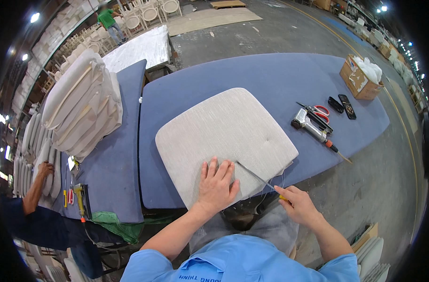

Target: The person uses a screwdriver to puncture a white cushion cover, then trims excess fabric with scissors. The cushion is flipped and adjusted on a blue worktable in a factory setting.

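Observation:
A beige fabric-covered seat cushion (219, 136) lies on the blue padded table in front of me. My left hand (217, 184) rests flat on its near part, fingers stretched out. In the fist of my right hand (296, 203) is a long thin metal spike with a yellow handle (259, 176), resembling an awl or a thin screwdriver. Its shaft reaches over the cushion's near right edge, and its tip meets the fabric close to my left fingertips. Loose threads (281, 178) hang from that edge. A small dimple (266, 139) marks the cushion's right side.
Right of the cushion, a staple gun (313, 127), red-handled scissors (321, 113), a phone (347, 107) and a carton of white stuffing (360, 82) sit on the blue table (214, 70). Leftward are stacked cushions (82, 103), another staple gun (82, 199) and a co-worker's arm (35, 188).

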The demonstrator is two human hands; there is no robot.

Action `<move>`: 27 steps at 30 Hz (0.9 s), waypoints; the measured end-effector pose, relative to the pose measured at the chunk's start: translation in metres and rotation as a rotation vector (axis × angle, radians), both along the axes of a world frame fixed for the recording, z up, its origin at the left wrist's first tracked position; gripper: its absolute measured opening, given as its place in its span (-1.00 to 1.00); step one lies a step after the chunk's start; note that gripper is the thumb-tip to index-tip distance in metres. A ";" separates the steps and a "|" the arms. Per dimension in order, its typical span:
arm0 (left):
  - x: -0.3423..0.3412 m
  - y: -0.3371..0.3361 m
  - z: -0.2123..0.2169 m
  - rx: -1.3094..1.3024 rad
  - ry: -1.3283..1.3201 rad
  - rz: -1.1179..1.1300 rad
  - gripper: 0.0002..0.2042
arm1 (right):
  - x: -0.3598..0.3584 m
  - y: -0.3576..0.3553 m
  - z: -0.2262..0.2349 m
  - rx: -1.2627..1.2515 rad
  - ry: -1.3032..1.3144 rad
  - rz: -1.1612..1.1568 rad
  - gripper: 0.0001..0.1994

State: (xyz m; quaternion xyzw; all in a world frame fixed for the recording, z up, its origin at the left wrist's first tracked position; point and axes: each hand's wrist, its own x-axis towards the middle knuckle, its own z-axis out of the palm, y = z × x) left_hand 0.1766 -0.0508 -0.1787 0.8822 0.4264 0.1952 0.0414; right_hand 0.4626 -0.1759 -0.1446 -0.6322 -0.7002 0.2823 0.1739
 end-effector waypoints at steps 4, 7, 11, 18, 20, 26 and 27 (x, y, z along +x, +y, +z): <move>-0.001 0.000 -0.002 -0.007 0.008 0.010 -0.46 | -0.006 -0.002 0.018 0.027 -0.110 0.021 -0.54; -0.002 -0.001 -0.002 -0.007 0.014 0.013 -0.46 | -0.010 0.000 0.029 0.058 -0.175 0.032 -0.55; -0.001 -0.001 -0.002 -0.011 0.008 0.009 -0.45 | -0.014 0.001 0.026 0.076 -0.158 0.017 -0.57; -0.001 -0.001 -0.003 -0.029 0.015 0.010 -0.45 | -0.006 -0.001 -0.012 -0.186 0.322 -0.114 -0.55; 0.000 -0.002 -0.002 -0.022 0.009 0.005 -0.45 | -0.001 0.001 -0.025 -0.322 0.508 -0.188 -0.55; -0.002 -0.002 -0.002 -0.024 -0.004 0.016 -0.45 | 0.002 0.003 -0.012 -0.025 0.112 -0.024 -0.54; -0.003 -0.002 -0.002 -0.027 -0.013 0.020 -0.45 | 0.003 0.004 -0.017 -0.074 0.189 -0.032 -0.55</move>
